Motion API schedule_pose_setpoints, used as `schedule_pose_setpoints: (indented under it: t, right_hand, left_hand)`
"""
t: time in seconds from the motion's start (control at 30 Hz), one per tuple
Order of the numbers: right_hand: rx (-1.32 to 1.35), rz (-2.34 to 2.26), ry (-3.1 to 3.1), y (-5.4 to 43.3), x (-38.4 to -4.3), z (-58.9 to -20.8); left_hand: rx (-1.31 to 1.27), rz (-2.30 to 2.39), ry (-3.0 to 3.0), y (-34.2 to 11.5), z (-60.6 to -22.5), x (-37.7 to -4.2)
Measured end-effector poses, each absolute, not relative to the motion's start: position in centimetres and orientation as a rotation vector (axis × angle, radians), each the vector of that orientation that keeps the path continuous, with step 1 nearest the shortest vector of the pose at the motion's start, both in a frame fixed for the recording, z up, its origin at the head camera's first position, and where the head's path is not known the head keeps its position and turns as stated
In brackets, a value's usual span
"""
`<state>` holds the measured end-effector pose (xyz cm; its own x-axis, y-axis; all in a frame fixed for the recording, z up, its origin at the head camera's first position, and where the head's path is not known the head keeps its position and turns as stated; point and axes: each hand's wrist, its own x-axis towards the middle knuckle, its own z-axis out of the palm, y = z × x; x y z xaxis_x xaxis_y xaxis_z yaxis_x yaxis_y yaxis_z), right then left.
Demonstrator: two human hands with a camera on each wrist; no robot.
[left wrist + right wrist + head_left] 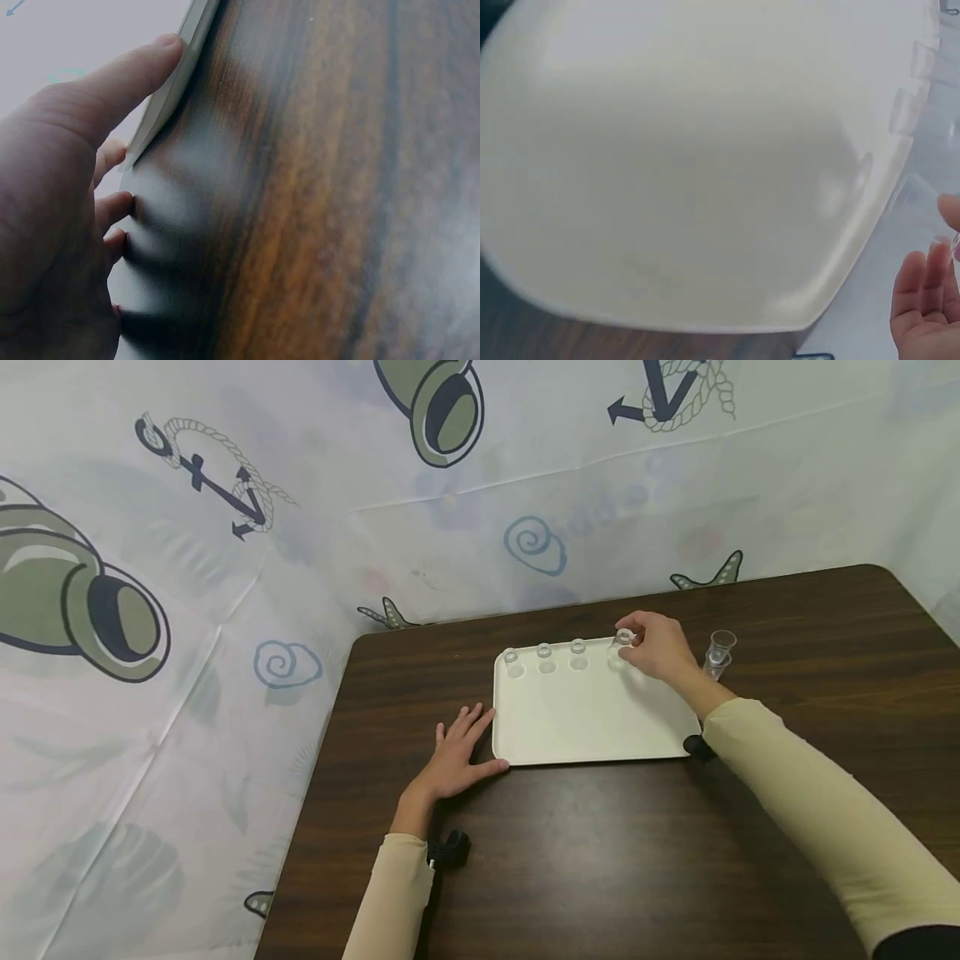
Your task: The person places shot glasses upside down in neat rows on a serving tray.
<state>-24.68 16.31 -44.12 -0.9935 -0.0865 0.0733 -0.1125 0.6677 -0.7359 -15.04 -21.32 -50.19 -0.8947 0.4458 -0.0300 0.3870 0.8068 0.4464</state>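
A white rectangular tray (585,727) lies on the dark wooden table. Along its far edge stand three small clear cups (546,658), seemingly upside down, in a row from the left corner. My right hand (660,646) pinches another clear cup (618,652) by its upper end, at the tray's far edge right of that row. In the right wrist view, the fingertips and thumb of the right hand (926,307) show around the clear cup (915,202). With fingers spread, my left hand (457,760) touches the tray's near left corner; its thumb rests against the rim (180,79).
Just right of the tray stand clear cups (718,653), apparently stacked one in another, partly behind the right wrist. The brown table (585,860) extends on all sides of the tray. A patterned cloth (465,535) hangs behind the table's far edge.
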Motion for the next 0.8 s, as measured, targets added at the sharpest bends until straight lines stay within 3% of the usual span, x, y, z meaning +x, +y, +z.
schedule_pose_setpoints:
  t: [0.8]
  right_hand:
    - [0.192, 1.150, -2.914, 14.8, -25.4, -45.7]
  left_hand:
    - [0.653, 0.664, 2.858, -21.4, -50.3, -15.1]
